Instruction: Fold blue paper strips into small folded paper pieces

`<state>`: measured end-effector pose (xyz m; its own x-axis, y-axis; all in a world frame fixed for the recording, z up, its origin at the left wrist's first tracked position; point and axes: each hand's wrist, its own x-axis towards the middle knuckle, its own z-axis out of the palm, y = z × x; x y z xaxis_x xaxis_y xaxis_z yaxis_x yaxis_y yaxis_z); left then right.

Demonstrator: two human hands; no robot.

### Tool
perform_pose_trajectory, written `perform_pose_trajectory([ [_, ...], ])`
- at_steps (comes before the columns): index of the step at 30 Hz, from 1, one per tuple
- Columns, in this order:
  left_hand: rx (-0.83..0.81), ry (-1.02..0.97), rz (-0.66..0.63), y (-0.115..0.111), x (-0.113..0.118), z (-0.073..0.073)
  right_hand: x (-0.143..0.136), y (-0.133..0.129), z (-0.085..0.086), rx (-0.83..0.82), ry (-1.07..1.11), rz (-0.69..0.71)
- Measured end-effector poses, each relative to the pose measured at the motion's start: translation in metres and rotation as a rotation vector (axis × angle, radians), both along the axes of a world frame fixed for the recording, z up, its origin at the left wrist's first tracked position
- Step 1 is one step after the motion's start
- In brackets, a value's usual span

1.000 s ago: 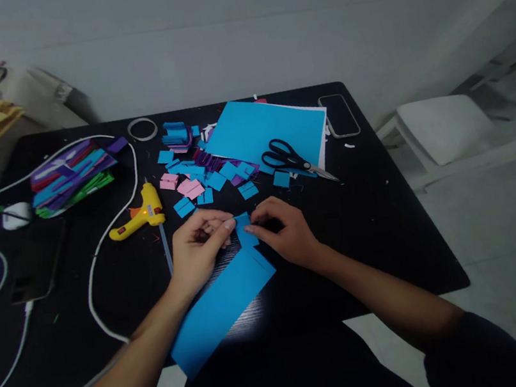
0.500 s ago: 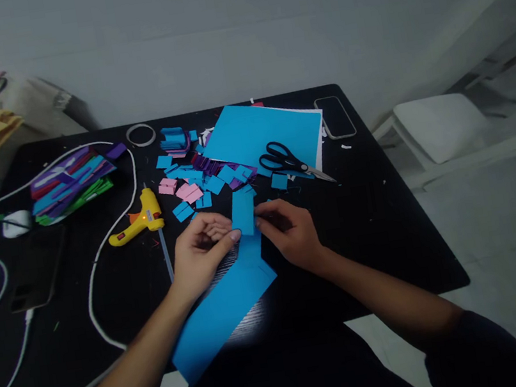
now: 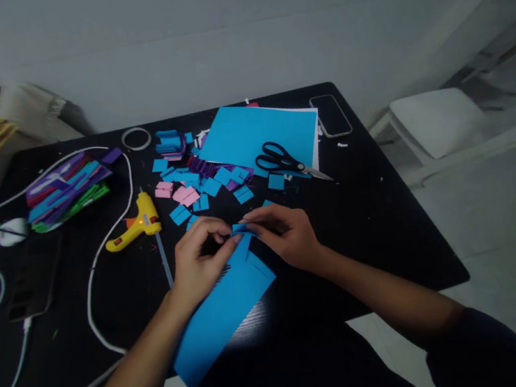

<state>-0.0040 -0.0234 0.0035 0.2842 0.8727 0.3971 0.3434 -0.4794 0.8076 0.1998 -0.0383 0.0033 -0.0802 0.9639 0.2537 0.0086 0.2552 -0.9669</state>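
Both hands meet over the near middle of the black worktop (image 3: 377, 214), working the far end of a long blue paper strip (image 3: 222, 312). The strip lies diagonally, its near end hanging over the worktop's front edge toward the person, its far end raised between the fingers. The left hand (image 3: 197, 261) has thumb and forefinger closed on the left side of a small folded tab (image 3: 240, 230) at the strip's tip; the right hand (image 3: 283, 235) pinches the same tab from the right. So each grip is closed on the paper, fingertips nearly touching across it.

The step in hand looks like folding, or creasing, a short rectangle at the end of the strip, judging by the tab standing up from the flat part. The next move would call for keeping the fold square to the strip's edges and pressing it flat against the worktop with even pressure, since thin paper skews easily.

Beyond the hands lies a scatter of small blue, pink and purple paper rectangles (image 3: 198, 183), seemingly of similar size to the tab. Black-handled scissors (image 3: 285, 160) rest on a large blue sheet (image 3: 253, 133) farther back. A yellow hot glue gun (image 3: 134, 228) lies to the left, its white cord (image 3: 102, 255) looping across the worktop. A stack of coloured paper strips (image 3: 65, 186) sits far left, a tape ring (image 3: 136, 138) behind, and a phone (image 3: 330, 115) at the far right corner.
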Motion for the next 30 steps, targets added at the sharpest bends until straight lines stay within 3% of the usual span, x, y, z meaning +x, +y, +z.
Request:
perform_pose_trajectory([
  [12, 0.268, 0.165, -0.075, 0.001, -0.005, 0.001, 0.001, 0.001, -0.002, 0.091, -0.117, -0.041],
  [23, 0.232, 0.113, -0.091, 0.001, -0.006, 0.004, 0.004, 0.007, -0.004, -0.083, -0.103, -0.033],
  [30, 0.084, 0.005, 0.012, -0.002, -0.005, 0.002, 0.004, 0.009, -0.011, 0.021, -0.120, 0.064],
])
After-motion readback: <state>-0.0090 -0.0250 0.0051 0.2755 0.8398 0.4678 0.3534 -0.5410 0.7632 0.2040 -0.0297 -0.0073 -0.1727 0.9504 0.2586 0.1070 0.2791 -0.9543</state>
